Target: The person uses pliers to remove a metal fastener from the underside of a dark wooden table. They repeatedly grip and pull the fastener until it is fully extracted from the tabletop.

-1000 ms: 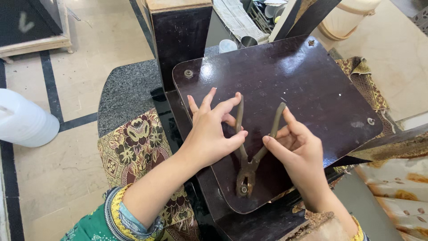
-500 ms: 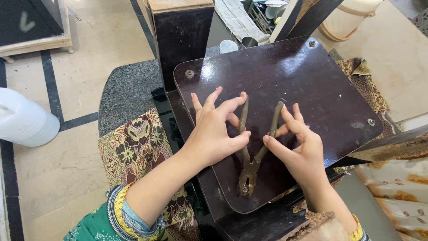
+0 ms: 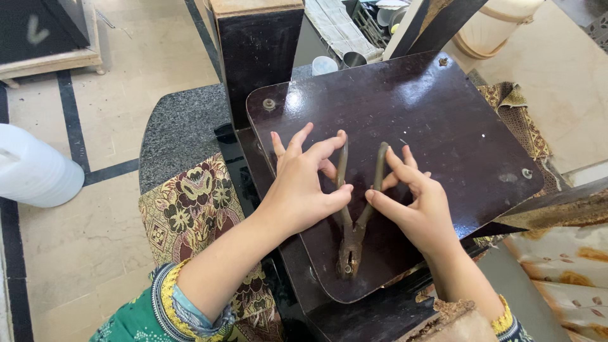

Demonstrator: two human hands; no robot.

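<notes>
Head view: white ribbed plastic container (image 3: 35,168) sits on the beige tiled floor at far left, no label visible. Dark glossy board (image 3: 443,120), rounded corners, screws at the edges. Rusty metal pliers (image 3: 353,209) lie flat on it, head toward the near edge, handles spread in a narrow V. Left hand (image 3: 301,187) pinches the left handle, fingers fanned. Right hand (image 3: 418,206) pinches the right handle. Floral patterned cloth (image 3: 190,209) lies left of the board.
</notes>
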